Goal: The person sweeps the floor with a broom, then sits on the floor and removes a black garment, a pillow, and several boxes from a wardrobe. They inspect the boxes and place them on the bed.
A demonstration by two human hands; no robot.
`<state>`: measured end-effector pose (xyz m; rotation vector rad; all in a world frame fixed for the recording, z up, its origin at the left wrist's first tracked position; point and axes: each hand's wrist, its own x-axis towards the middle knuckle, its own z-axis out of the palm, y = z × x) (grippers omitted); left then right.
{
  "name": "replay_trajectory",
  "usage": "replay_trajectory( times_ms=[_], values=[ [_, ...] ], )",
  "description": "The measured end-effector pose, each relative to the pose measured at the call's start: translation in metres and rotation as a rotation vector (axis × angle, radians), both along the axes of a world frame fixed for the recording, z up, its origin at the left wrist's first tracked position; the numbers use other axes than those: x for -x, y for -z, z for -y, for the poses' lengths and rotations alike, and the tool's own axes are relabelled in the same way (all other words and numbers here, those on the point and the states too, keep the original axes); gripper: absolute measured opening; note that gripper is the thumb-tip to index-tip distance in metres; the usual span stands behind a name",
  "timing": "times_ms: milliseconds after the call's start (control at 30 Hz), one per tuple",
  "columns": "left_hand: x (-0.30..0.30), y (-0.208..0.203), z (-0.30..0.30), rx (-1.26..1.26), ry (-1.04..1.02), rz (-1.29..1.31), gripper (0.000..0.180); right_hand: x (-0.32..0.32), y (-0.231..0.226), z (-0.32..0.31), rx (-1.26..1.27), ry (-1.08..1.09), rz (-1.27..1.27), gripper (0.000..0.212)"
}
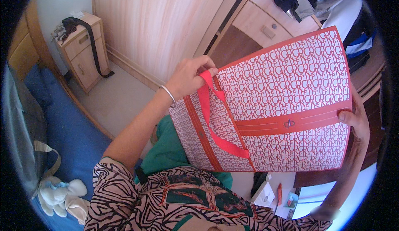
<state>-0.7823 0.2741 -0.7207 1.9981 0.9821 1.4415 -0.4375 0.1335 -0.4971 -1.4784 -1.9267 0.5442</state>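
A large stiff tote bag (286, 81), white with a red repeating pattern, red edging and a red band, is held up sideways in front of me. My left hand (193, 75) pinches its rim at the upper corner, beside a red ribbon handle (208, 118) that loops down across the opening. Around the opposite edge, at the far right, my right hand (356, 116) is closed, its thumb on the red band and its fingers hidden behind. A second patterned panel (199, 135) hangs under the handle, against green cloth (166, 143) at my lap.
At the left is a bed with a blue sheet (75, 118) and a white plush toy (56, 195). A small wooden cabinet (83, 54) carries a black strap (93, 44). Behind the bag stands a wooden wardrobe with a drawer (262, 25) and heaped clothes (305, 6).
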Motion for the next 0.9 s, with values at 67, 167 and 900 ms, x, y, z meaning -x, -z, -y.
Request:
replay_trajectory(
  times_ms=[67,167,900],
  values=[
    [0.0,-0.004,-0.003,-0.026,0.018,0.025,0.019,-0.001,-0.005,-0.001,-0.037,0.004,0.031,0.106],
    [0.0,-0.009,-0.003,-0.008,0.005,-0.007,0.018,-0.001,-0.008,0.0,-0.029,0.023,0.06,0.107],
    [0.06,-0.043,-0.073,0.481,0.981,0.31,0.068,-0.06,0.014,0.052,-0.159,0.176,-0.122,0.128]
  ],
)
